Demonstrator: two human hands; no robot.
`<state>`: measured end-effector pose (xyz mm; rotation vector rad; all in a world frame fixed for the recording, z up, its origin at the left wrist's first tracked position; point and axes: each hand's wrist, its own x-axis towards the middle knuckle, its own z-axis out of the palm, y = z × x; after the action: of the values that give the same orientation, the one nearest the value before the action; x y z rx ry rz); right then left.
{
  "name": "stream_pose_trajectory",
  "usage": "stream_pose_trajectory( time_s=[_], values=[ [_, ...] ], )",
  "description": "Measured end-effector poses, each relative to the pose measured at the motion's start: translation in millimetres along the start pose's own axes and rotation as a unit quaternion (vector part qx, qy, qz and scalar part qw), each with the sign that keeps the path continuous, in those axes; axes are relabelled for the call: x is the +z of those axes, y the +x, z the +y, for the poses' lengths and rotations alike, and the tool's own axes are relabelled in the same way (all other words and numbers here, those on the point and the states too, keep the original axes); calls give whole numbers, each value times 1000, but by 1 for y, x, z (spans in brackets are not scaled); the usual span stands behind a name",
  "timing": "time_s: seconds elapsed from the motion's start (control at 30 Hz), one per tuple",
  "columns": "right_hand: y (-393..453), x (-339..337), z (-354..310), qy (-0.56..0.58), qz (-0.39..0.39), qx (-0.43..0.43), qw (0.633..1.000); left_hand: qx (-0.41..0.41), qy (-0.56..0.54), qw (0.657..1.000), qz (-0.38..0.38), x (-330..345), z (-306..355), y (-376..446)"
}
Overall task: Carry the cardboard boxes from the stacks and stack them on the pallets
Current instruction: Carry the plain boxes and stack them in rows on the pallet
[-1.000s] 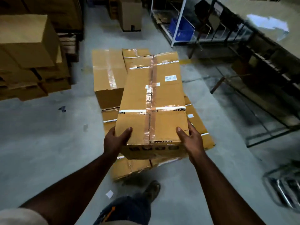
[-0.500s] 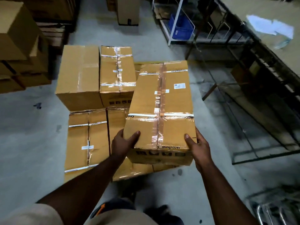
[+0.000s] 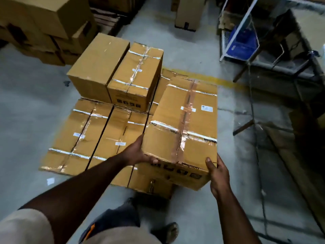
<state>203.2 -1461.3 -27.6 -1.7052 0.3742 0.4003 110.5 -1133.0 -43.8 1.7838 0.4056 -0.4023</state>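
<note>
— Box swung right since a second ago, now over the stack's right edge. Left hand and right hand clamp its near corners.
— Handling?
— Stiff, looks weighty; tape's slick, so grip the bottom corners.

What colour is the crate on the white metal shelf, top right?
Blue: the plastic crate on the white metal shelf shows clearly in the head view, the only one.

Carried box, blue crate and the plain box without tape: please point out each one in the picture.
carried box (image 3: 197,118): head view, on its taped top face.
blue crate (image 3: 243,42): head view, on its side wall.
plain box (image 3: 100,59): head view, on its bare top face.
</note>
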Motion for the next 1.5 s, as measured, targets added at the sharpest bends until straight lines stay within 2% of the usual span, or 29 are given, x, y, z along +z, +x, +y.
stream_pose_trajectory(
  time_s=[0.13,0.3,0.5,0.57,0.67,0.77,0.87,0.97,1.1,1.2,1.33,1.37,1.5],
  values=[
    [52,1,-20,-14,-39,-2,999,-7,31,999,39,-3,16,33],
    [119,7,-32,-21,-36,-7,999,19,48,996,66,-7,32,96],
    [212,27,-51,-26,-86,-11,996,-24,117,991,64,-31,56,184],
    [256,41,-55,-38,-118,-21,992,-45,148,983,98,-43,57,226],
    [334,72,-45,-61,-147,-21,987,-63,255,953,152,-61,55,297],
    [424,107,-21,-64,-161,-20,985,-139,414,880,185,-80,48,378],
    [485,139,-16,-49,-159,-25,986,-153,473,846,191,-94,41,436],
    [529,163,-4,-47,-157,-29,986,-175,488,830,203,-106,17,473],
    [563,190,21,-45,-144,-22,988,-203,467,835,208,-116,-16,494],
    [568,211,45,-48,-137,-19,989,-199,427,860,194,-116,-37,502],
    [559,222,43,-49,-103,-9,993,-204,478,829,206,-114,-51,512],
    [559,224,44,-55,-103,-10,993,-210,474,831,203,-115,-54,514],
    [563,229,51,-86,-124,-31,988,-208,400,870,200,-120,-62,522]
  ],
)
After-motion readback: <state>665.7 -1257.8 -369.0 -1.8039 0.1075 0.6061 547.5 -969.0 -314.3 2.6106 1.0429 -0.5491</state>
